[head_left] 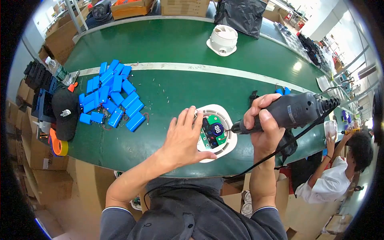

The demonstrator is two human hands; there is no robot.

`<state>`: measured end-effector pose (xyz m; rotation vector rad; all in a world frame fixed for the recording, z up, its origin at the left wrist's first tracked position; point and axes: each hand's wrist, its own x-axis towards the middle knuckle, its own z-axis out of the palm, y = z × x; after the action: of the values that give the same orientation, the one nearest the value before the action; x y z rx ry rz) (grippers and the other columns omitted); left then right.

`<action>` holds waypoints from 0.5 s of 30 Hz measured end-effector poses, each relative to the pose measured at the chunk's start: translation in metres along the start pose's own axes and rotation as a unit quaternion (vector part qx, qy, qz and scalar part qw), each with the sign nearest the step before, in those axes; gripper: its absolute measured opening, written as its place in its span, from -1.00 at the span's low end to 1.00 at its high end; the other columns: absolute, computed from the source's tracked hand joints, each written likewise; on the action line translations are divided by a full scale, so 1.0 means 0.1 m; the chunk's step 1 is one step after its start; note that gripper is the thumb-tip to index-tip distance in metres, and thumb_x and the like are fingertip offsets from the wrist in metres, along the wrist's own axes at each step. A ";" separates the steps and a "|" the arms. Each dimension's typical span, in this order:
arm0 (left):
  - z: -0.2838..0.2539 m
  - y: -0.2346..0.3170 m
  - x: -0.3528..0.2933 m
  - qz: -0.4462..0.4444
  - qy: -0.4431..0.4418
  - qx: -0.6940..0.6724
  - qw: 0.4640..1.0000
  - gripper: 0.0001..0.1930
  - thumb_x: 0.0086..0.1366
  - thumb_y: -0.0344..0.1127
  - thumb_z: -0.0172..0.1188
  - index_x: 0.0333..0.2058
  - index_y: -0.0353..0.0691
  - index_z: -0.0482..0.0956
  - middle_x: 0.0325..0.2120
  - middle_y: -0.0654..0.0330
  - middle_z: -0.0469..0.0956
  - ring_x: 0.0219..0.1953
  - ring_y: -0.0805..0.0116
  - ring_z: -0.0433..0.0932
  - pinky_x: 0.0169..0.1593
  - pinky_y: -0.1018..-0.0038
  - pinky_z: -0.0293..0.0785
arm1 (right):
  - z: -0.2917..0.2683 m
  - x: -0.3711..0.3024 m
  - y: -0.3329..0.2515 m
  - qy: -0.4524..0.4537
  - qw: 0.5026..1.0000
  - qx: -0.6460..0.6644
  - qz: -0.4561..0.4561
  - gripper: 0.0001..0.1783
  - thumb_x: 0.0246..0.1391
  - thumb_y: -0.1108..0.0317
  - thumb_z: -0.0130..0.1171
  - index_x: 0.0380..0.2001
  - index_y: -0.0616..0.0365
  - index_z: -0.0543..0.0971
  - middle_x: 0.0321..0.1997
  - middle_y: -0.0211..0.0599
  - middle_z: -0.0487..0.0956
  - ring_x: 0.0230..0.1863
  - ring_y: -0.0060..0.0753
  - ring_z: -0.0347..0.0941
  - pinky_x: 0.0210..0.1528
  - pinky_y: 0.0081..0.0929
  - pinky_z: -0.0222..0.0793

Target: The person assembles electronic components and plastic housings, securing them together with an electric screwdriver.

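A white round plastic housing lies on the green table in front of me, with a green circuit board and a small round dark display inside. My left hand holds its left side, fingers stretched along the upper rim and thumb on the lower rim. In my right hand is a dark grey electric screwdriver, gripped near its front end. Its thin bit points left and reaches the board's right edge; whether it touches a screw is too small to tell. A black cord runs from the tool's rear across my forearm.
Blue battery packs with wires are heaped at left, beside a black cap, orange tape and a bottle. Another white housing stands at the back near a black bag. A co-worker sits at right.
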<state>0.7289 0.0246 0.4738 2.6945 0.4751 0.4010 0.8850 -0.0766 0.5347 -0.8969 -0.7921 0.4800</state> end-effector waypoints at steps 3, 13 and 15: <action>0.00 0.00 0.02 -0.001 -0.003 -0.004 1.000 0.11 -0.28 0.29 0.31 0.06 -0.54 0.13 0.05 -0.31 0.11 0.13 -0.20 0.11 0.14 0.11 0.11 | 0.00 0.01 0.00 -0.002 1.000 0.000 0.003 -0.77 -0.14 0.57 0.04 -0.34 0.20 0.33 -0.51 -0.23 0.38 -0.65 -0.49 0.31 -0.62 -0.61 0.26; 0.04 0.24 0.45 0.056 0.004 0.010 0.998 0.05 -0.35 0.16 0.39 0.03 -0.44 0.16 0.03 -0.26 0.16 0.08 -0.19 0.17 0.11 0.13 0.15 | -0.34 0.14 -0.18 0.022 0.988 -0.139 0.068 -0.72 -0.18 0.49 0.17 -0.31 0.21 0.41 -0.42 -0.42 0.42 -0.46 -0.60 0.37 -0.45 -0.56 0.35; -0.02 0.26 0.41 0.015 -0.012 0.037 0.999 0.09 -0.36 0.16 0.39 0.04 -0.51 0.15 0.04 -0.27 0.15 0.10 -0.18 0.14 0.12 0.13 0.13 | -0.25 0.24 0.06 0.035 0.985 -0.158 -0.057 -0.86 -0.17 0.47 0.24 -0.51 0.19 0.47 -0.62 -0.57 0.42 -0.58 -0.78 0.28 -0.54 -0.68 0.24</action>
<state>0.7720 0.0182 0.4947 2.7783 0.4529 0.3661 0.9194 -0.0702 0.5301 -1.1479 -0.8634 0.2233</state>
